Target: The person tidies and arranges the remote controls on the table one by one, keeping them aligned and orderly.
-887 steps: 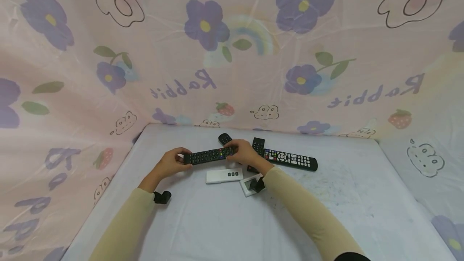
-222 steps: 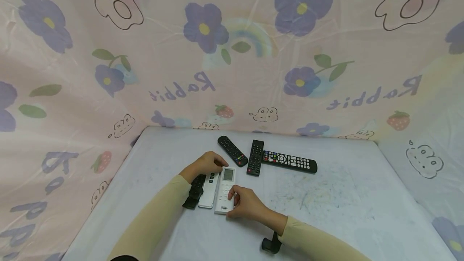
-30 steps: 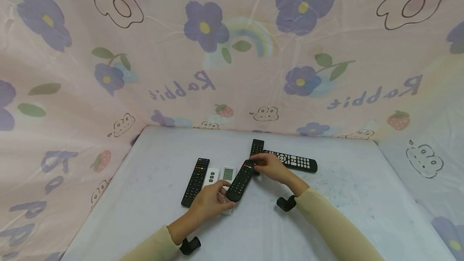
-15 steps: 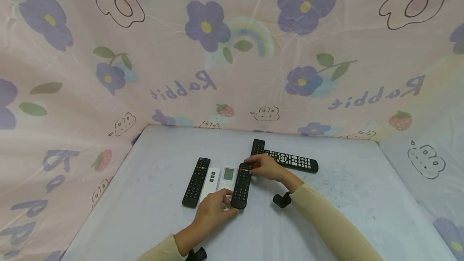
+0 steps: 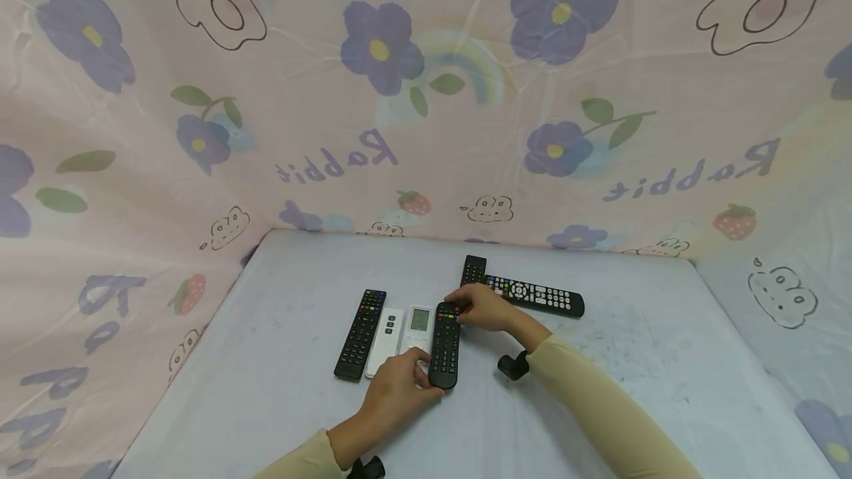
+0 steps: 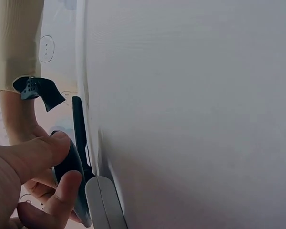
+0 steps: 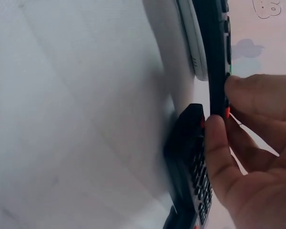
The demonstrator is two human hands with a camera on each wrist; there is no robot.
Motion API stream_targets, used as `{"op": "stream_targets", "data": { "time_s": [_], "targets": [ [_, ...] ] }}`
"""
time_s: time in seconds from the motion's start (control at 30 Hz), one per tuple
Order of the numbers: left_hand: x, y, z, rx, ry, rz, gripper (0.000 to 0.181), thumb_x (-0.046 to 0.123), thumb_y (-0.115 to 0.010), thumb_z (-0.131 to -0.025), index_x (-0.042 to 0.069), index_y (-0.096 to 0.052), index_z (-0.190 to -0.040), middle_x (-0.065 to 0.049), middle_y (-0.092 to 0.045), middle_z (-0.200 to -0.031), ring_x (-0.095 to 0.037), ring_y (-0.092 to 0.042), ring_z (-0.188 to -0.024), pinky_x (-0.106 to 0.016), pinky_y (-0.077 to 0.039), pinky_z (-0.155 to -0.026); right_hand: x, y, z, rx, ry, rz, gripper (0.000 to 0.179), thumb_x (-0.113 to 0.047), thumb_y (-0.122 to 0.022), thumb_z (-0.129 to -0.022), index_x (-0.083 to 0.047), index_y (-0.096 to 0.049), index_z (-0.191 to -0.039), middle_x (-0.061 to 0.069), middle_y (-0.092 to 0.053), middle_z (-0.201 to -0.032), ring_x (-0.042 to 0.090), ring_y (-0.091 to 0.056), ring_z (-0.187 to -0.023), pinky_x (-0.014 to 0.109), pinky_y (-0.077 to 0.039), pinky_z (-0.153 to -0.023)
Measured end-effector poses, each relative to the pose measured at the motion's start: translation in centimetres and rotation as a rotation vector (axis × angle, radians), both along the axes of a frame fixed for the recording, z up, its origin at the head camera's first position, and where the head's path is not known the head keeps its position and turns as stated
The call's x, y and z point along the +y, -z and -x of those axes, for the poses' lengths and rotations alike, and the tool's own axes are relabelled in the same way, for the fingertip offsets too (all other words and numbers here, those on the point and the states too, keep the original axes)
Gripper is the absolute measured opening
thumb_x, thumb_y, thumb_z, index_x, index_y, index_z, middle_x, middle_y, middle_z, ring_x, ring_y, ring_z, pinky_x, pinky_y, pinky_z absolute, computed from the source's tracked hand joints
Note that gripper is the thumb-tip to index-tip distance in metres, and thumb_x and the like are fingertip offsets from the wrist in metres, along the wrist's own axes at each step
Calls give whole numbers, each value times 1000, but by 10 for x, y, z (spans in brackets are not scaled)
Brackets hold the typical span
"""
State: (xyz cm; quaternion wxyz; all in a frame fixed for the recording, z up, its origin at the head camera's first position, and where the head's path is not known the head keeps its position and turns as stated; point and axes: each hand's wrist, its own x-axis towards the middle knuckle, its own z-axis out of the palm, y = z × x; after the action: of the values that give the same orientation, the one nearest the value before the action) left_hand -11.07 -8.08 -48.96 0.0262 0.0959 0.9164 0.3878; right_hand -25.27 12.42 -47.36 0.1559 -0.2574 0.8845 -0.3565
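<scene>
A black remote control (image 5: 444, 346) with rounded ends is held by both hands, just right of a white remote with a small screen (image 5: 419, 320). My left hand (image 5: 396, 390) pinches its near end, thumb on one side and fingers on the other. At the far end, my right hand (image 5: 486, 307) grips it between thumb and fingers. In the right wrist view the black remote (image 7: 214, 52) appears raised off the cloth. The left hand and wrist hide part of the white remote's lower end. The left wrist view shows the thumb (image 6: 52, 148) against the remote.
Left of the screen remote lie a slim white remote (image 5: 384, 346) and a long black remote (image 5: 360, 335), roughly side by side. Behind my right hand are another black remote (image 5: 474, 269) and one with white buttons (image 5: 542, 296). White cloth covers the table (image 5: 286, 405).
The rounded black remote lay at the back 7.4 s ago. Over the last second both hands have brought it nearer and turned it from a slant to nearly parallel with the row.
</scene>
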Motion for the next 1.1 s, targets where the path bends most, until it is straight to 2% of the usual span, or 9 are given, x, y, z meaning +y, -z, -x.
{"op": "stream_targets", "data": {
  "time_s": [0.2, 0.43, 0.63, 0.83, 1.1],
  "targets": [
    [2, 0, 0, -11, -8, -5, 45, 28, -85, -67, 15, -64, -106, 15, -67, -63, 2, -56, -61, -20, -42, -56, -1, 0, 0, 35, -14, -17, 41, 2, -70, -79, -4, -66, -120, 10, -68, -109, 17, -61, -91, 28, -52, -76],
    [4, 0, 1, 0, 7, -14, 44, 26, -85, -67, 13, -64, -104, 14, -67, -62, 4, -56, -59, -19, -43, -55, -1, 1, 0, 27, 6, -39, 41, 0, -70, -80, -8, -67, -120, 7, -68, -110, 15, -59, -93, 31, -52, -80],
    [4, 0, 2, -7, 13, -19, 44, 25, -84, -67, 11, -64, -104, 12, -67, -62, 3, -56, -59, -20, -43, -56, -1, 2, 2, 39, -11, -41, 42, 0, -71, -79, -7, -67, -120, 7, -68, -109, 16, -60, -93, 31, -52, -79],
    [3, 3, 4, -25, 25, -72, 45, 21, -85, -67, 8, -63, -105, 12, -66, -62, 3, -56, -59, -19, -44, -56, -1, 4, 3, 50, -16, -44, 42, -3, -73, -78, -9, -67, -119, 8, -67, -113, 17, -60, -97, 31, -51, -79],
    [2, 4, 3, -82, 25, -141, 47, 20, -85, -68, 6, -62, -107, 11, -67, -65, 0, -59, -62, -20, -47, -61, 1, 6, 4, 58, -26, -36, 41, -4, -72, -79, -9, -67, -120, 8, -67, -113, 17, -59, -98, 34, -52, -83]
  ]
}}
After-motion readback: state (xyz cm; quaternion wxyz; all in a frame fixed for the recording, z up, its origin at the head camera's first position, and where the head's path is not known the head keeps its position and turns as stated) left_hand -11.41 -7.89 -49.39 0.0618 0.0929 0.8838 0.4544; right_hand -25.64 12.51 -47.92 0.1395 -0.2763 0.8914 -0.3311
